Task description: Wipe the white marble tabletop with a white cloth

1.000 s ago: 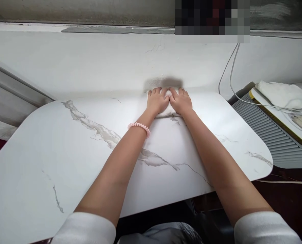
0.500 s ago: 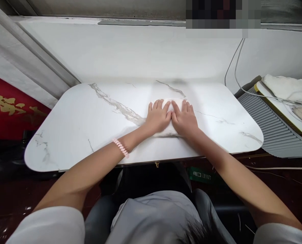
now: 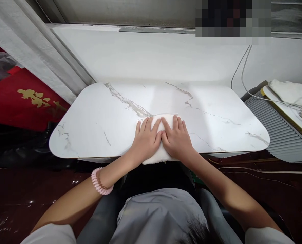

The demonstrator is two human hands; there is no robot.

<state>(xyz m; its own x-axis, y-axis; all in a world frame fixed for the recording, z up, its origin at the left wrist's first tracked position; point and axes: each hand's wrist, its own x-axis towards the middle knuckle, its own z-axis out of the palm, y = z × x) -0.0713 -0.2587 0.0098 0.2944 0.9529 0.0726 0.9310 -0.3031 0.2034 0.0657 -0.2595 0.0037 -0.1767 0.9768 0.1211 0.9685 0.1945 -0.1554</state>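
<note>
A folded white cloth (image 3: 161, 156) lies on the white marble-patterned table (image 3: 90, 115), its near end hanging over the front edge. My left hand (image 3: 147, 139) rests flat on the cloth's left half, fingers spread and pointing away from me. Beside it, my right hand (image 3: 175, 138) lies on the right half, also with fingers spread. The two thumbs touch or nearly touch in the middle. A pink coiled band (image 3: 101, 182) circles my left wrist. Whatever part of the cloth is under the palms is hidden.
A white wall (image 3: 146, 56) borders the table's far edge. On the right, a grey ribbed cabinet (image 3: 280, 125) carries another white cloth (image 3: 293, 92), with cables (image 3: 245, 71) running down to it. A red bag-like item with gold markings (image 3: 21, 98) is at the left.
Both hands and the cloth have moved toward me, from the middle of the table to its front edge. The hands stay flat on the cloth. The view has shifted slightly.
</note>
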